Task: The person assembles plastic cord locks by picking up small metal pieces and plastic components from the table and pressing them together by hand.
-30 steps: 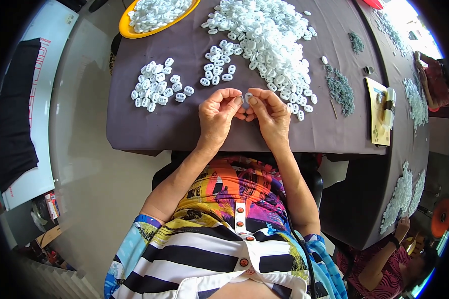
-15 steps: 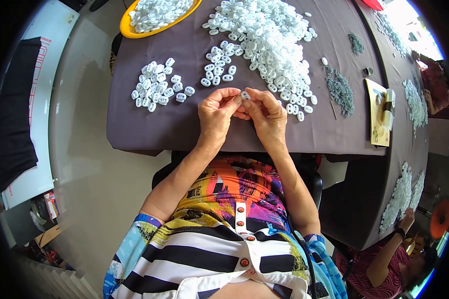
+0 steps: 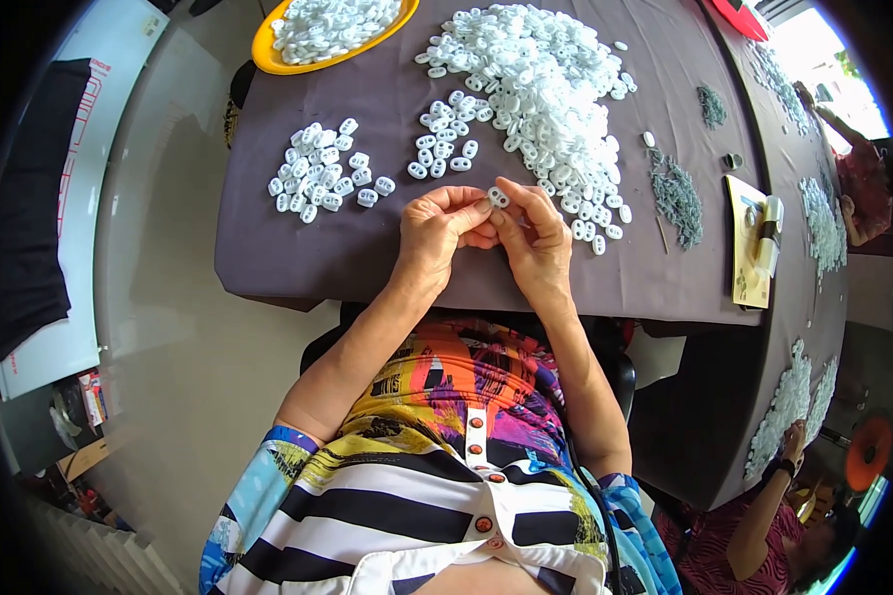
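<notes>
We hold one small white oval piece (image 3: 498, 196) pinched between the fingertips of our left hand (image 3: 440, 230) and right hand (image 3: 538, 238), both closed on it just above the bench (image 3: 298, 248) edge. Compared with a second ago the piece sits higher at the fingertips and shows its two holes more plainly — we judge it has been turned or pressed together. The hands themselves have hardly shifted. Outward, the small heap (image 3: 322, 183) to the left, the big white pile (image 3: 546, 89) ahead and the yellow tray (image 3: 268, 55) look unchanged — as do the grey bits (image 3: 677, 196) on the right.
</notes>
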### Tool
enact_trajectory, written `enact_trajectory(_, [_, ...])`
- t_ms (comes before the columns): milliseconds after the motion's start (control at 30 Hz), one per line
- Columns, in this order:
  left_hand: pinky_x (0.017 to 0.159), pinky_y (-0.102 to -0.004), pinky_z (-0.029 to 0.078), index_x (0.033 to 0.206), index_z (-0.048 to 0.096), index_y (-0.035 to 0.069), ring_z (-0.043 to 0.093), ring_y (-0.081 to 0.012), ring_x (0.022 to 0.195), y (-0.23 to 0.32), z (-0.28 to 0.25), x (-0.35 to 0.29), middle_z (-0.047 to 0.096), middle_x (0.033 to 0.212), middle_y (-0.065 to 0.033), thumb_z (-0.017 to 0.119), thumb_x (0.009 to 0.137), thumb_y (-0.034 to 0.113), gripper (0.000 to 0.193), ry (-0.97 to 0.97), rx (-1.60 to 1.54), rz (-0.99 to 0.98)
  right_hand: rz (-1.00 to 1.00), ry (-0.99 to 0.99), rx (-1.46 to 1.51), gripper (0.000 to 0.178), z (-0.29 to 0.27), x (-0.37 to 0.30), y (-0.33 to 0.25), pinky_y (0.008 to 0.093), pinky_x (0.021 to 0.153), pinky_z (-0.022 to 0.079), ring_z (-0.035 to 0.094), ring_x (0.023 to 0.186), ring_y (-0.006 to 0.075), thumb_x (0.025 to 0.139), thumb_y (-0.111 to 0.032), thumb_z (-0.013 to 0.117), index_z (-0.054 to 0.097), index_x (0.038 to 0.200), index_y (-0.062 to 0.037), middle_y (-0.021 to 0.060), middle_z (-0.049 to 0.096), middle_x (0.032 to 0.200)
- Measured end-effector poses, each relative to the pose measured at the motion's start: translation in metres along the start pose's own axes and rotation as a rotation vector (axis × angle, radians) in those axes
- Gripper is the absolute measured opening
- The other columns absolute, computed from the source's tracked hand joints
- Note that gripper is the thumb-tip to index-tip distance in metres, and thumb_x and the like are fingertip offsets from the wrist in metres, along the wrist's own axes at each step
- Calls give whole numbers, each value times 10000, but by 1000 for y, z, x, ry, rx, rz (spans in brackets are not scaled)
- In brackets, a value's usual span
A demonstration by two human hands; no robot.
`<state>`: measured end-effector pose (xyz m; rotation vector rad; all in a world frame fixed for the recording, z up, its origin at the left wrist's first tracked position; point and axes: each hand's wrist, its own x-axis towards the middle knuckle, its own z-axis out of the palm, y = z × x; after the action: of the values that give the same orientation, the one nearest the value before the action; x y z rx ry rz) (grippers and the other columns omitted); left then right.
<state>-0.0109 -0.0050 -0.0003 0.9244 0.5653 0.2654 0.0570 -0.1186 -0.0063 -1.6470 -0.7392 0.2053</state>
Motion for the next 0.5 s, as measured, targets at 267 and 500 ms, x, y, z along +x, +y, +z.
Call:
enact_trajectory(267, [652, -292, 546, 926, 600, -22, 621, -141, 662, 7, 1, -1, 639, 801, -88, 605, 821, 63, 135, -21, -37, -118, -35, -126, -104, 375, -12, 9, -8, 193, 625, 496, 512, 776, 90, 773, 52, 620, 574, 1135, -35, 34, 548, 939])
enact_trajectory(500, [627, -279, 548, 895, 611, -11, 618, -132, 643, 5, 1, 0, 635, 774, -76, 617, 820, 83, 121, -16, -13, -131, -70, -113, -123, 331, -10, 6, -6, 272, 609, 478, 587, 742, 186, 784, 44, 559, 550, 1108, -23, 96, 560, 915])
